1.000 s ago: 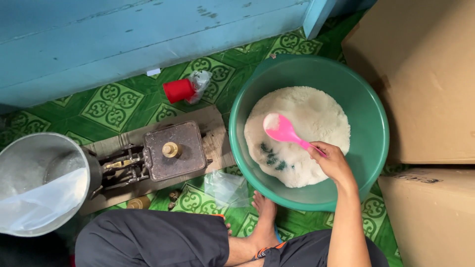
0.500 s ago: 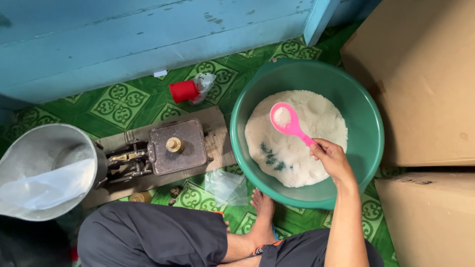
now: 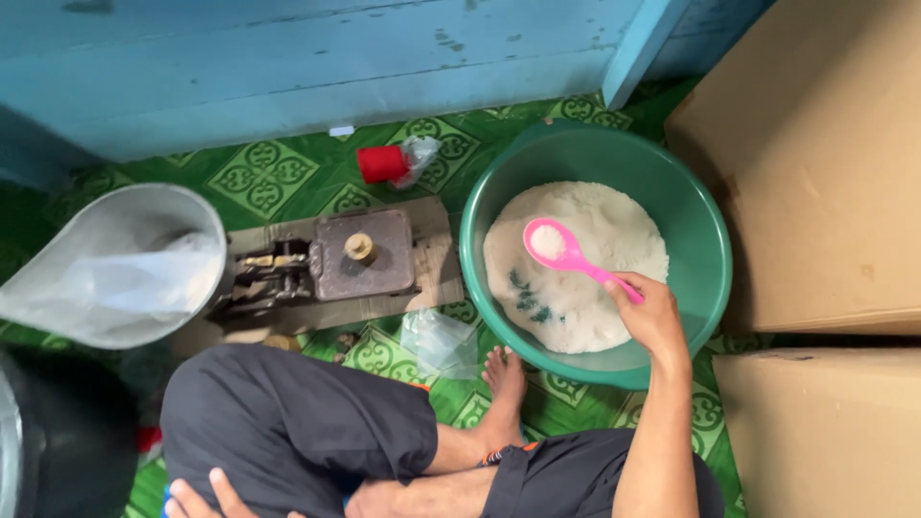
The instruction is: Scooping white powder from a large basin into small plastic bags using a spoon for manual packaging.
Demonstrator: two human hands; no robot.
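Observation:
A green plastic basin (image 3: 705,221) sits on the patterned green floor, holding a mound of white grains (image 3: 600,216). My right hand (image 3: 654,318) is shut on the handle of a pink plastic spoon (image 3: 568,254), held just above the mound with a small heap of grains in its bowl. My left hand (image 3: 209,499) rests on my crossed leg at the bottom edge with fingers apart, holding nothing that I can see. My bare foot (image 3: 504,379) lies right beside the basin's near rim.
A small brown metal device (image 3: 363,254) stands on a board left of the basin. A bucket lined with a white bag (image 3: 125,264) is farther left. A clear plastic bag (image 3: 441,341), a red cap (image 3: 382,163), two cardboard boxes (image 3: 815,163) and a blue wall (image 3: 288,67) surround me.
The pink spoon has moved slightly left over the mound and now sits level with grains in its bowl. My view has shifted a little to the right.

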